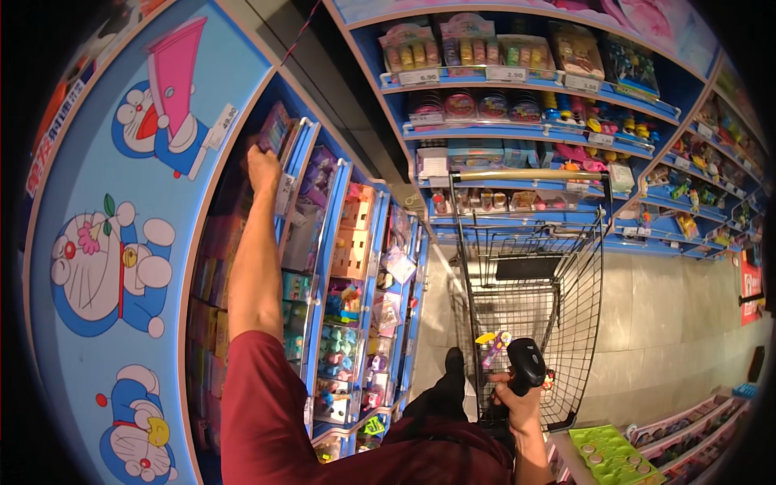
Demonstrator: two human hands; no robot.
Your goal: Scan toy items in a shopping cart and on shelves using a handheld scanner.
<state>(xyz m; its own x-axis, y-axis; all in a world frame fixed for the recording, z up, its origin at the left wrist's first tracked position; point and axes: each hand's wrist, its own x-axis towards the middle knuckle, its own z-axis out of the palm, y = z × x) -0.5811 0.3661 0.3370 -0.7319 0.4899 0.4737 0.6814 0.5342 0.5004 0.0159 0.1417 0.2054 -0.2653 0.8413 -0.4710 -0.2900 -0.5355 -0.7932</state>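
Note:
My left hand (264, 171) reaches to the upper shelf of the blue display unit at left. Its fingers close on the near end of a colourful flat box (277, 126), though shadow hides part of the grip. Just below hangs a price tag (284, 195) on the shelf edge. In my right hand (520, 407) is a black handheld barcode scanner (526, 364), held over the near end of a black wire shopping cart (582, 339). Inside the cart lie a purple and yellow packaged item (497, 350) and a small red item (548, 380).
Blue shelves (533, 127) of packaged goods stand ahead and continue to the right. A blue panel (151, 224) with cartoon figures borders my left side. Grey tiled floor (642, 297) extends beyond the cart. At lower right are a green tray (612, 454) and slanted racks (697, 433).

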